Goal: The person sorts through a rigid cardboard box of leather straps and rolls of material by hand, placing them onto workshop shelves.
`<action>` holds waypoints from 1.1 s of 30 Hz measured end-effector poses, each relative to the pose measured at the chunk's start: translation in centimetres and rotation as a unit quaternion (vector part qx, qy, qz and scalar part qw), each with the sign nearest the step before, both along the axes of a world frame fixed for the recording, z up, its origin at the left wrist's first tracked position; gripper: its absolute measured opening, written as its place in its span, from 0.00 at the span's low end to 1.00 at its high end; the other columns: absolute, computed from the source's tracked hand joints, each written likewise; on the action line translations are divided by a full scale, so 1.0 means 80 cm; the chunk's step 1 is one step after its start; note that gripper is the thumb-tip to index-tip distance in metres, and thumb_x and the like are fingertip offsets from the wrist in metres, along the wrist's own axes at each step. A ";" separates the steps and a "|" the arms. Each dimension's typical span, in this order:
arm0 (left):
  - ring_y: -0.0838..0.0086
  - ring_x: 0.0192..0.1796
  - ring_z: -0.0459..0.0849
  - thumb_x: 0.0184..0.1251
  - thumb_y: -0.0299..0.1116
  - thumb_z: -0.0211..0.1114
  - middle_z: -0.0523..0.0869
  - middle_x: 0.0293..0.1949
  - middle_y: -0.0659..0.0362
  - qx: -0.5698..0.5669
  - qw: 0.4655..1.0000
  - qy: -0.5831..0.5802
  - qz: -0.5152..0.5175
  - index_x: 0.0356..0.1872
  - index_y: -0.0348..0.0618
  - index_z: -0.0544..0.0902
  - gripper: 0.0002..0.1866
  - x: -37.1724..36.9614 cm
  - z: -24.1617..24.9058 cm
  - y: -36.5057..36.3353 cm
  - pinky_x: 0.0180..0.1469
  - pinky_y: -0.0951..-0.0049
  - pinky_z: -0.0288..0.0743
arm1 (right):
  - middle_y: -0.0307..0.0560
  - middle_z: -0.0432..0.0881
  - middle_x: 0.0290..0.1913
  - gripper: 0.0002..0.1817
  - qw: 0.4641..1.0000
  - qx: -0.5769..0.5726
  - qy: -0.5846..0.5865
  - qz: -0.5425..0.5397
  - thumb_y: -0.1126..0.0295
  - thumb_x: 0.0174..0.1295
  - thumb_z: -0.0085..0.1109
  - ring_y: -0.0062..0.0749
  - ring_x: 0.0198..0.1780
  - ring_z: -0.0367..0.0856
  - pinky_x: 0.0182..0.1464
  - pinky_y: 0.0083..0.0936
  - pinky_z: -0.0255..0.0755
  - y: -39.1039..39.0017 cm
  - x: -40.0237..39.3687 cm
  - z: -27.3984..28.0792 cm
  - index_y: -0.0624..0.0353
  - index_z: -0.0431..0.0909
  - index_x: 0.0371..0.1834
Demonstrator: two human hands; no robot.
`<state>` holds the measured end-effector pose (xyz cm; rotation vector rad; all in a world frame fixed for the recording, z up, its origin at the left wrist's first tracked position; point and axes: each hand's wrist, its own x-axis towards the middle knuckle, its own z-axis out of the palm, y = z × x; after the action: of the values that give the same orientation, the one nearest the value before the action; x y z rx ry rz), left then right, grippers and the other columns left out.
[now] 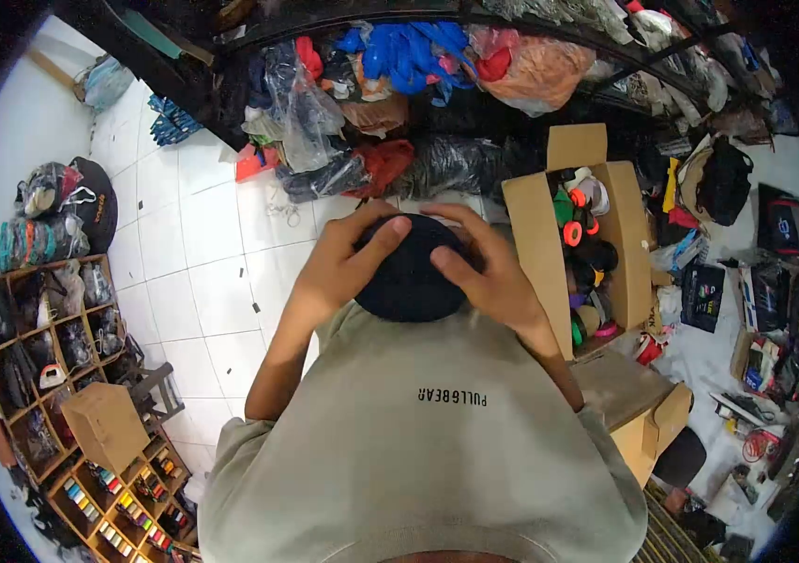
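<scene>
A dark, rounded cap (409, 281) is held between my two hands just in front of my chest. My left hand (348, 258) curls around its left side, thumb resting on top. On the opposite side, my right hand (493, 272) grips the cap, its thumb also pressing on the upper surface. Parts of the fingers are hidden behind the cap's far edge. The lower edge of the cap meets my grey-green shirt (446, 450).
An open cardboard box (626, 253) of colourful items stands to the right. Wooden pigeonholes (52, 328) with bags and thread spools line the left. Bagged cloth (399, 56) fills a shelf ahead. Several goods lie on the white tiled floor (221, 267) at right.
</scene>
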<state>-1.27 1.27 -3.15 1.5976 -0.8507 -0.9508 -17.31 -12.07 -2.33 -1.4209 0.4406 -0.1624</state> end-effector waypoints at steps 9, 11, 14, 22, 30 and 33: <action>0.75 0.56 0.77 0.81 0.44 0.46 0.82 0.53 0.54 -0.195 0.966 0.027 0.165 0.61 0.36 0.76 0.23 -0.010 0.019 -0.018 0.62 0.75 0.66 | 0.47 0.81 0.52 0.20 0.940 -0.215 -0.143 -0.224 0.70 0.64 0.66 0.27 0.55 0.77 0.61 0.26 0.68 0.010 0.042 0.026 0.61 0.75 0.56; 0.73 0.56 0.77 0.81 0.45 0.46 0.82 0.55 0.54 -0.233 0.949 -0.071 0.200 0.64 0.36 0.75 0.24 -0.003 0.033 -0.027 0.63 0.73 0.67 | 0.46 0.80 0.52 0.22 0.920 -0.266 -0.190 -0.215 0.69 0.62 0.68 0.29 0.55 0.77 0.61 0.27 0.68 -0.006 0.058 0.037 0.61 0.72 0.58; 0.70 0.58 0.78 0.80 0.45 0.48 0.82 0.55 0.53 -0.160 0.972 -0.149 0.083 0.64 0.36 0.74 0.24 0.022 0.070 -0.027 0.64 0.71 0.66 | 0.46 0.79 0.53 0.24 0.958 -0.248 -0.135 -0.053 0.68 0.61 0.70 0.30 0.54 0.77 0.60 0.27 0.70 -0.036 0.066 0.087 0.61 0.72 0.58; 0.65 0.68 0.71 0.79 0.45 0.49 0.74 0.66 0.49 -0.377 0.887 -0.170 0.204 0.68 0.32 0.69 0.28 0.029 0.093 -0.069 0.70 0.68 0.59 | 0.46 0.73 0.55 0.27 0.888 -0.256 -0.292 -0.246 0.71 0.59 0.71 0.29 0.54 0.75 0.58 0.28 0.71 -0.033 0.098 0.105 0.63 0.69 0.59; 0.63 0.65 0.76 0.78 0.44 0.51 0.80 0.62 0.51 -0.424 0.876 -0.149 0.177 0.63 0.36 0.75 0.24 0.042 0.120 -0.084 0.69 0.66 0.62 | 0.44 0.77 0.56 0.27 0.886 -0.245 -0.285 -0.271 0.73 0.57 0.72 0.31 0.59 0.76 0.63 0.28 0.67 -0.034 0.111 0.135 0.58 0.73 0.60; 0.64 0.64 0.77 0.78 0.42 0.51 0.81 0.60 0.51 -0.396 0.888 -0.169 0.161 0.61 0.37 0.78 0.22 0.055 0.125 -0.068 0.69 0.67 0.63 | 0.46 0.78 0.58 0.27 0.895 -0.302 -0.275 -0.181 0.72 0.60 0.70 0.30 0.61 0.74 0.64 0.28 0.66 -0.039 0.105 0.147 0.59 0.74 0.62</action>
<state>3.15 -4.15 6.83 1.1233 -0.9973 -0.0338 -8.88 -15.20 9.44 -1.7938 0.1744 -1.0559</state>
